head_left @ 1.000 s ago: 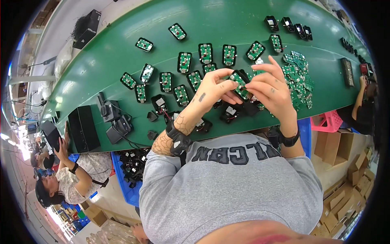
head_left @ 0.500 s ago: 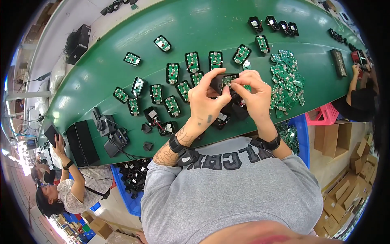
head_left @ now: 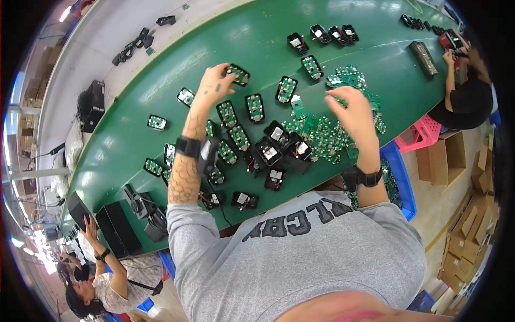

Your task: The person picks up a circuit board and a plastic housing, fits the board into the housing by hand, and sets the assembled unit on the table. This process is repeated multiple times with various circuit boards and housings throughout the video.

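Note:
My left hand (head_left: pixel 213 85) is stretched out over the far part of the table. Its thumb and fingers grip a black plastic case with a green circuit board (head_left: pixel 238 75) in it, at the edge nearest the hand. To the right, my right hand (head_left: pixel 352 114) hovers above a heap of loose green circuit boards (head_left: pixel 321 140), its thumb and forefinger apart and nothing visible between them. Between my arms stand several cases fitted with boards, one of them a board-filled case (head_left: pixel 255 108). Closer to me is a cluster of black cases (head_left: pixel 269 151) whose insides show pale parts and no green board.
A green table (head_left: pixel 268 70) curves around me. More black cases (head_left: pixel 320 34) stand at its far side. Black adapters (head_left: pixel 140 206) and a black box (head_left: pixel 119 228) lie left. A blue bin (head_left: pixel 399 180) sits below the right edge. People work at both sides.
My hands were together over a case at the middle. The left has moved out to the far left with a board-filled case; the right has drawn away over the loose boards. The view has shifted.

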A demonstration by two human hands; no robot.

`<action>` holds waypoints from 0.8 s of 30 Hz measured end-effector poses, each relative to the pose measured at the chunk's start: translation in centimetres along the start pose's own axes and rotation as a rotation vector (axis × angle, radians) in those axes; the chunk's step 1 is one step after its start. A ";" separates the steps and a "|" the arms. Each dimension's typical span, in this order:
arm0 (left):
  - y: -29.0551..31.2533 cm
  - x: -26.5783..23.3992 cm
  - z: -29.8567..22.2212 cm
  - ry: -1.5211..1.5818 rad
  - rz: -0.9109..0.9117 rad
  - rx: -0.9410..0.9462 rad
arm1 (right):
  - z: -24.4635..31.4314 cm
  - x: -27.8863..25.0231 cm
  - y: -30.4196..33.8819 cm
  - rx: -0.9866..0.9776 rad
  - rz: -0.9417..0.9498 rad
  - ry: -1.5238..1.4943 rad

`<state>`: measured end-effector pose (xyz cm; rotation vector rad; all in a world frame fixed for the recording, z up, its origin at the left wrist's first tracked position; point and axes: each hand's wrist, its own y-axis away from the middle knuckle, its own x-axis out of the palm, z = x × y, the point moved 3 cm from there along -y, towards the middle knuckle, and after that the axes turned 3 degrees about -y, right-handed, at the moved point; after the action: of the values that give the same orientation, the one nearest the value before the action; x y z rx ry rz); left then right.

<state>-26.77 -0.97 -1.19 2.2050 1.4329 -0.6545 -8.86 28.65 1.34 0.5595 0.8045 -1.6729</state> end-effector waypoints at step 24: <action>-13.6 12.7 -5.1 -0.280 -0.106 0.358 | -4.3 0.5 -0.3 -0.428 0.293 0.108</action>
<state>-34.00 16.20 -6.00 2.1874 1.3760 -1.2885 -9.50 31.61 -1.76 0.4432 1.0694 -1.1660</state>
